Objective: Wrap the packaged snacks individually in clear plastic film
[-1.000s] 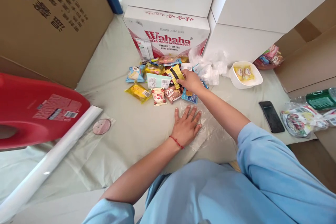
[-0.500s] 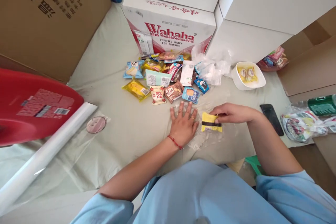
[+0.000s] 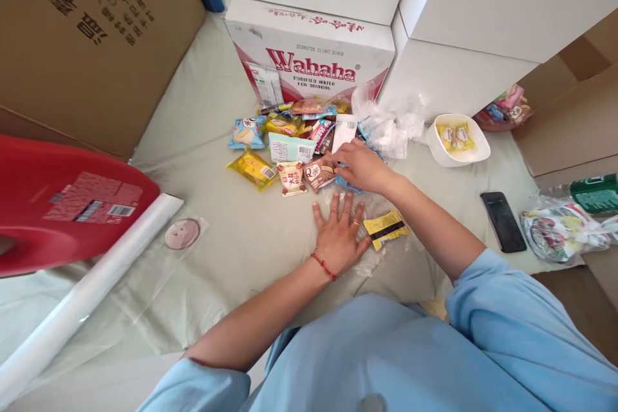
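My left hand (image 3: 337, 236) lies flat with fingers spread on a clear plastic bag (image 3: 371, 261) on the cloth. Just right of it, on the same plastic, rests a yellow snack packet (image 3: 385, 229) with a dark band. My right hand (image 3: 360, 166) is over the front of the snack pile, its fingers bent a little at the right edge of a brown wafer packet (image 3: 318, 172). It partly covers a blue snack packet (image 3: 348, 180). Left of these lie a cream snack packet (image 3: 291, 178), a yellow packet (image 3: 252, 167) and a pale green packet (image 3: 290, 149).
Behind the pile stands a Wahaba-style printed water carton, marked Wahaha (image 3: 311, 51). To the right are crumpled clear plastic (image 3: 392, 132), a white bowl (image 3: 441, 153) holding yellow packets and a phone (image 3: 503, 222). A red container (image 3: 72, 206) and a white roll (image 3: 91, 283) lie left.
My right hand has let go of the yellow snack packet, leaving it on the plastic, and moved up and left to the snack pile. My left hand stays flat.
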### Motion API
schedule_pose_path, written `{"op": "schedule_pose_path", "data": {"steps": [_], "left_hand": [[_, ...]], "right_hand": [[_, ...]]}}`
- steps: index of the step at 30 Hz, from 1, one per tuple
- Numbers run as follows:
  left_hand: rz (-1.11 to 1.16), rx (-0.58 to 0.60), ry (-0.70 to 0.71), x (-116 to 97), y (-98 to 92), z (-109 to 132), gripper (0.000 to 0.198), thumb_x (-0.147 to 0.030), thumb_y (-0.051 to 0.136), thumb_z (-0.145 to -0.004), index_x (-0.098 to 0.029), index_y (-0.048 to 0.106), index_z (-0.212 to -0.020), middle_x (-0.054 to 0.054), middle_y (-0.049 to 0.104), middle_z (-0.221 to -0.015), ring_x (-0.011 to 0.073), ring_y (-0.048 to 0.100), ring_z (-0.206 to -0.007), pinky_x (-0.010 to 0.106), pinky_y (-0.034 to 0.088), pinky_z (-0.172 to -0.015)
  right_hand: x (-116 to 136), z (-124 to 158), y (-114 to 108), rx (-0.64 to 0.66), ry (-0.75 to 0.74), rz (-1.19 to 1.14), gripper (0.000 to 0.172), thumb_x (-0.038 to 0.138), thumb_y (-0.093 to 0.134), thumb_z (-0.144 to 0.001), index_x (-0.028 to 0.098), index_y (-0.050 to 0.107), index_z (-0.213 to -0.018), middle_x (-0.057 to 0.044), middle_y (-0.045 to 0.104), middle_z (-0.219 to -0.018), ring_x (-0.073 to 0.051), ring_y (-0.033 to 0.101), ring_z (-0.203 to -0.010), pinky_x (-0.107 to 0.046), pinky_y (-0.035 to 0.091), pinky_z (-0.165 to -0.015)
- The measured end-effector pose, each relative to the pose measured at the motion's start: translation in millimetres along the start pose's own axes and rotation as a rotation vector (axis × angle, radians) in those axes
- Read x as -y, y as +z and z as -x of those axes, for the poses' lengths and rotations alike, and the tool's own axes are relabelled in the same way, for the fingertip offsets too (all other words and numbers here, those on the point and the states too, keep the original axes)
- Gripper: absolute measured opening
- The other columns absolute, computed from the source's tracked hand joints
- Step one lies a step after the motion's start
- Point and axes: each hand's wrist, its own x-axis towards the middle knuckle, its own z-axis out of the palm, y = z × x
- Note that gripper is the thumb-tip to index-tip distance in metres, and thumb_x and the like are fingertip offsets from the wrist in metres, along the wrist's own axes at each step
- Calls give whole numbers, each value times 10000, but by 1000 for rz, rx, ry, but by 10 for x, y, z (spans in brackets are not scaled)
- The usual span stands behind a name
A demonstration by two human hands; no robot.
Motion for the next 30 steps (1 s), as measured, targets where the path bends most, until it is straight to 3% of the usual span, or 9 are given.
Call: {"op": "schedule_pose_path", "data": {"steps": [6,11,15,18,21,25,27,30], "left_hand": [[70,50,22,-14,-27,14,701,-648,563,-941,-289,537,-1542,157,482,-1626,470,275,-1554,864,-19,-1188],[104,78,28,-14,-68,-9,633,-613,594,-945,-282,598,-1484,144,551,-1565,454,330,-1519,873,0,-1193],[121,89,23,-15,-69,-19,608,-589,585,-960,-273,604,-1479,132,559,-1562,436,346,-1507,866,-15,-1201],[111,90,13,-9,-55,-17,586,-574,577,-967,-280,612,-1472,136,589,-1528,433,376,-1489,868,13,-1199],[85,48,23,6,-42,-8,630,-585,561,-971,-293,550,-1530,135,519,-1601,437,325,-1535,868,25,-1195],[52,13,9,23,-37,-6,710,-577,530,-984,-278,416,-1618,127,281,-1741,420,197,-1609,850,22,-1200],[47,27,5,29,-30,-15,717,-566,511,-993,-269,384,-1633,131,227,-1755,406,185,-1619,847,4,-1196],[40,34,14,42,-17,-30,750,-575,523,-981,-266,359,-1645,146,193,-1758,412,178,-1622,848,-39,-1183]], "right_hand": [[441,-348,362,72,-222,141,336,199,541,-1008,188,679,-1314,-134,642,-1356,-323,466,-1254,-450,393,-1014],[653,-490,550,147,-212,267,447,114,448,-1012,233,583,-1421,-135,520,-1551,-325,506,-1235,-461,441,-925],[732,-598,586,171,-239,312,324,124,453,-1021,181,673,-1252,-157,668,-1277,-316,537,-1164,-471,435,-940],[706,-515,462,51,-234,272,251,176,476,-1040,166,726,-1059,-149,705,-1085,-324,522,-1157,-478,411,-958],[529,-184,222,-177,-138,78,253,228,483,-1060,182,731,-1079,-125,705,-1063,-286,558,-1086,-440,434,-940],[197,608,-84,-433,28,-181,222,294,518,-1066,208,718,-1111,-74,697,-980,-202,622,-857,-339,487,-777],[105,1053,-140,-514,128,-183,192,295,541,-1060,223,717,-1084,-56,695,-938,-185,621,-787,-323,487,-721],[85,1607,-43,-568,203,-83,173,243,556,-1047,231,711,-1123,-73,709,-978,-201,642,-851,-338,512,-755]]}}
